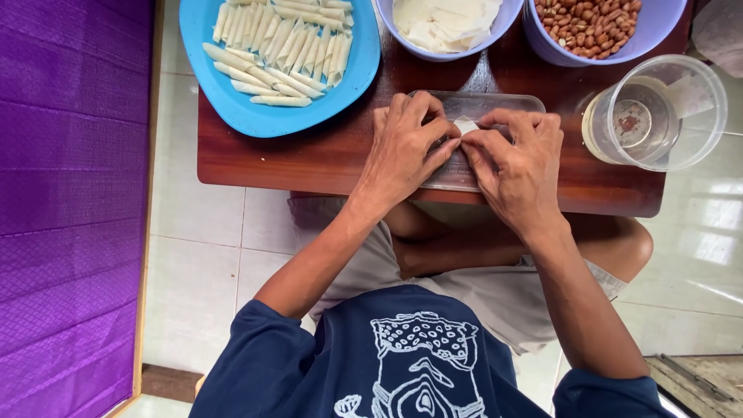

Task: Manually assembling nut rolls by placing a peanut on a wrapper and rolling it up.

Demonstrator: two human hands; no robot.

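Both hands pinched one small white wrapper (466, 125) over a clear tray (495, 104) on the table (325, 155): left hand (402, 151) and right hand (517, 159), fingers clamped together on it. Rolling tight and even, like the rolls (282, 46) on the blue plate (232, 101), seemed wise.

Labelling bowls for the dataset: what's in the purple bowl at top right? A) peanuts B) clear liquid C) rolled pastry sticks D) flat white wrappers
A: the purple bowl at the top right holds brown peanuts, beyond the right hand.
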